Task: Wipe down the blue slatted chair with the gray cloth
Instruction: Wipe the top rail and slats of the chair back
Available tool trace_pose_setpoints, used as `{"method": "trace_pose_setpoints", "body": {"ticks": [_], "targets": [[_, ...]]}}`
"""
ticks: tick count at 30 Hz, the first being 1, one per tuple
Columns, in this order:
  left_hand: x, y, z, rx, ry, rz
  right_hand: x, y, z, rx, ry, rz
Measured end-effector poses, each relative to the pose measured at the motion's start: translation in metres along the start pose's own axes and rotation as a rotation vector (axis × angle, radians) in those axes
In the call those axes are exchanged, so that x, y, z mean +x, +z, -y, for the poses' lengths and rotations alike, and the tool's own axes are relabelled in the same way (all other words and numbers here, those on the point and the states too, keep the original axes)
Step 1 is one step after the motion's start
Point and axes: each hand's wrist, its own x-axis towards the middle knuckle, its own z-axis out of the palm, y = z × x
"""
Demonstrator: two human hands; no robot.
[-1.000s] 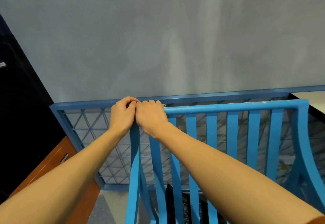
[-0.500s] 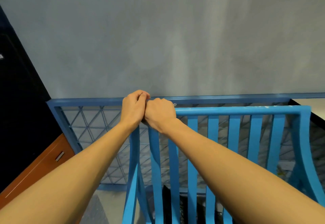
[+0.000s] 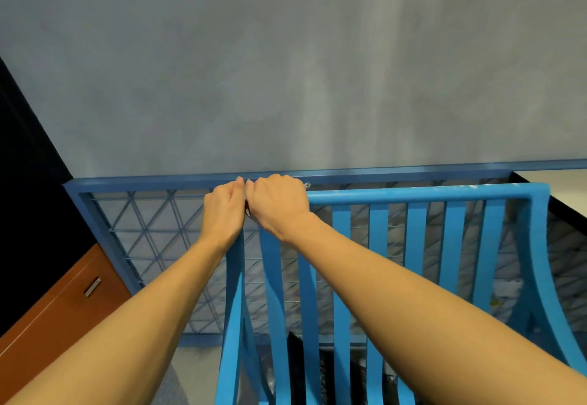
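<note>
Both hands crowd the top-left corner of the blue slatted chair (image 3: 413, 193). The left hand (image 3: 224, 211) curls over that corner, seemingly steadying it. The right hand (image 3: 276, 204) curls beside it, apparently clamping the gray cloth (image 3: 306, 186), which is mostly hidden, with only a sliver peeking out.

Only a small patch of speckled gray floor (image 3: 179, 382) shows at the bottom edge, between the orange cabinet (image 3: 63, 319) on the left and the blue slatted chair (image 3: 341, 261) on the right. The bottom rail of a blue wire-mesh panel (image 3: 203, 339) runs along its far side, against the wall
</note>
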Motion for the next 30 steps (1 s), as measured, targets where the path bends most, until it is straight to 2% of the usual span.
{"method": "trace_pose_setpoints", "body": {"ticks": [5,10,13,17,19,23,26,28,30], "targets": [[-0.001,0.003,-0.003,0.023,0.007,-0.049,-0.025,0.008,-0.008,0.108,0.01,-0.212],[-0.001,0.007,-0.005,-0.038,-0.056,-0.079,-0.032,-0.006,-0.007,0.154,0.0,-0.109],[-0.001,0.008,-0.004,-0.055,-0.068,-0.101,-0.009,-0.022,-0.007,0.123,-0.015,0.088],[0.0,0.009,-0.004,-0.052,-0.076,-0.117,0.038,-0.03,-0.012,0.242,0.179,0.484],[0.0,0.012,-0.005,-0.079,-0.072,-0.137,0.052,-0.029,-0.014,0.303,0.133,0.639],[-0.001,0.013,-0.004,-0.121,-0.045,-0.154,0.052,-0.03,-0.019,0.536,0.123,0.758],[-0.002,0.013,-0.003,-0.12,-0.029,-0.152,0.044,-0.027,-0.016,0.489,0.13,0.664],[-0.003,0.012,0.0,-0.125,-0.033,-0.15,0.026,-0.022,-0.011,0.286,0.117,0.416],[0.002,0.011,0.003,-0.121,-0.06,-0.137,0.005,-0.014,-0.003,0.026,-0.018,0.126]]}}
